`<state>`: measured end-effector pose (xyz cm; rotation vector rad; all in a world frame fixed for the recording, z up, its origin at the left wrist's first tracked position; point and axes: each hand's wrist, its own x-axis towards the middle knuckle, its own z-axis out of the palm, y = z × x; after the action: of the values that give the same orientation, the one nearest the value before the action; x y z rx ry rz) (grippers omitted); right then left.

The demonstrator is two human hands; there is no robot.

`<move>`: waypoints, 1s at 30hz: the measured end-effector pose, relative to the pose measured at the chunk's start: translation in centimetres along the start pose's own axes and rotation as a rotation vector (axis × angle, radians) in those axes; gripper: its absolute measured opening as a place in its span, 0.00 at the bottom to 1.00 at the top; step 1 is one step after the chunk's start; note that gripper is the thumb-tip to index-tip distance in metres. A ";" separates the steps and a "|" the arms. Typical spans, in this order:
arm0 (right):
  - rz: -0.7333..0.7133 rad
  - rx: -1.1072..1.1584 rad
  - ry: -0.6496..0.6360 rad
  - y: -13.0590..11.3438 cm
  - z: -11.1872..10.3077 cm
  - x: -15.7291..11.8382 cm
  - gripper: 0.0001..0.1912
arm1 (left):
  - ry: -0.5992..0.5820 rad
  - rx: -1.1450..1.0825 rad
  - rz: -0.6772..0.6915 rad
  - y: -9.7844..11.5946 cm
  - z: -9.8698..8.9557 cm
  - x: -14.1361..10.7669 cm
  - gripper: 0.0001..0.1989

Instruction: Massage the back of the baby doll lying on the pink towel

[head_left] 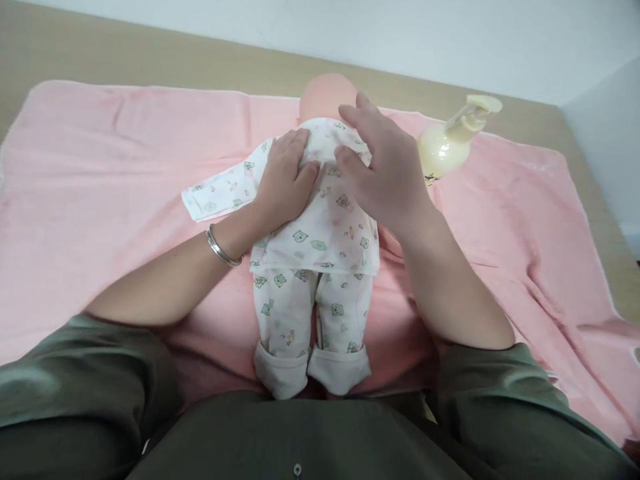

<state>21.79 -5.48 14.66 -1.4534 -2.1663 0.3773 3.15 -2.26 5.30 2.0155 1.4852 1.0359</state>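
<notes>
A baby doll (320,243) lies lengthwise in front of me, its smooth pink head (325,95) at the far end and no face showing. It wears a white printed top and matching trousers (285,310) with cuffs turned up. My left hand (286,177), a silver bangle at its wrist, rests flat on the doll's upper body, fingers stretched out. Over the doll's other shoulder hovers my right hand (390,167), fingers apart and slightly curved, holding nothing. One sleeve (220,193) spreads out to the left; the other is hidden behind my right hand and arm.
Beneath the doll a pink blanket (100,153) with creases covers much of the wooden table (165,57). A pump bottle (443,148) of pale yellow liquid stands on it just beyond my right hand. A white wall (400,33) rises behind the table.
</notes>
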 end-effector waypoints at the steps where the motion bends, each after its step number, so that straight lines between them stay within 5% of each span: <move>1: -0.013 0.007 0.039 -0.1 0.1 -0.1 0.30 | 0.008 -0.002 -0.022 0.1 0.0 0.0 0.24; 7: -0.056 -0.192 0.112 -0.7 1.6 -0.9 0.31 | 0.026 -0.022 -0.067 1.2 -0.1 -0.2 0.27; 13: -0.016 -0.188 -0.115 0.0 4.1 -0.1 0.29 | 0.029 0.028 -0.075 1.0 0.3 -0.1 0.29; 19: -0.042 -0.176 0.049 -0.5 2.9 -0.6 0.29 | 0.014 0.007 -0.062 1.4 -0.1 -0.2 0.27; 25: 0.034 -0.199 -0.079 0.5 4.8 0.2 0.29 | -0.011 -0.071 -0.067 0.0 0.2 0.5 0.28; 30: 0.005 -0.146 0.072 0.9 3.9 0.3 0.29 | 0.011 -0.166 -0.025 -0.9 0.4 0.5 0.25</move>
<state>20.23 -4.72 11.00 -1.5260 -2.1715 0.1680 3.00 -1.45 4.53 1.8750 1.3776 1.1225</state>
